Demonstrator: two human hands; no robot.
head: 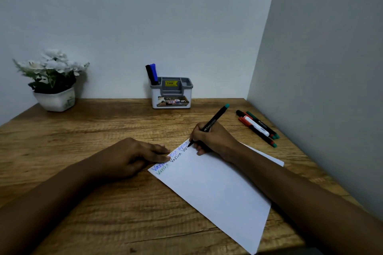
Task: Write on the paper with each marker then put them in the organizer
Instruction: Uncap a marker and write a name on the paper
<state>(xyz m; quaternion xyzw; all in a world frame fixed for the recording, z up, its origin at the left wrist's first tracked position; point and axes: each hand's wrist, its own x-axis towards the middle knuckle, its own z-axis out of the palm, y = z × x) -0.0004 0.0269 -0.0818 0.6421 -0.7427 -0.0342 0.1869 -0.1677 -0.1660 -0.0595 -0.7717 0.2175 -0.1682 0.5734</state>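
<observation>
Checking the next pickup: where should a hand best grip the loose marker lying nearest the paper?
Pinch the nearest marker mid-barrel, from above and the paper side. It lies flat on the table with its far side against the other markers, so only its top and near side are free.

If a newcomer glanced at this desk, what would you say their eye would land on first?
First, the right hand gripping a black marker, tip on the white paper near its far edge, beside words written in several colours. The left hand presses the sheet's left corner, and at the back wall an organizer already holds two markers, with loose markers lying on the table at the right.
</observation>
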